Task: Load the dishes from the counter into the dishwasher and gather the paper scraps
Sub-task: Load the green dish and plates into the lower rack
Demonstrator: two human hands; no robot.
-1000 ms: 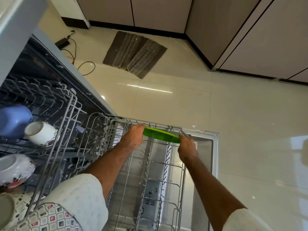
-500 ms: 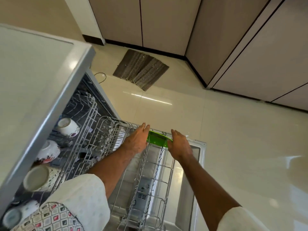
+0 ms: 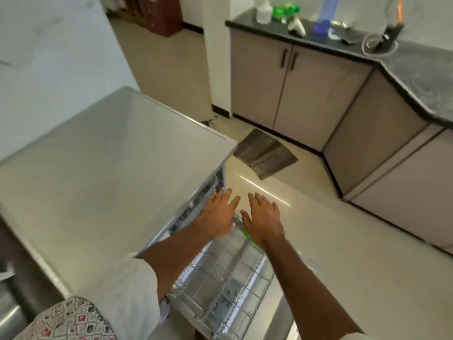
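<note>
Showing only as a thin green sliver, the green plate [image 3: 247, 234] sitting at the far end of the drawn-out dishwasher rack [image 3: 220, 278], mostly hidden beneath the wrist of the right hand [image 3: 263, 217]. Hovering palm-down over that same far edge, the right hand and the left hand [image 3: 218, 212] side by side, fingers straight and slightly spread, gripping nothing; blurring too much to tell whether either is touching the wire. Reaching in from below, two bare forearms, a pale sleeve [image 3: 127, 290] covering the left upper arm. Spreading wide to the left, the steel dishwasher top [image 3: 110, 168]. Lying on the pale floor [image 3: 343, 241] beyond the hands, a ribbed brown mat [image 3: 264, 155]. Running along the far and right sides, beige cabinets [image 3: 282, 82] carrying a dark counter [image 3: 421, 74] with a blue bottle [image 3: 323, 15] and a clear spray bottle [image 3: 263, 11].
</note>
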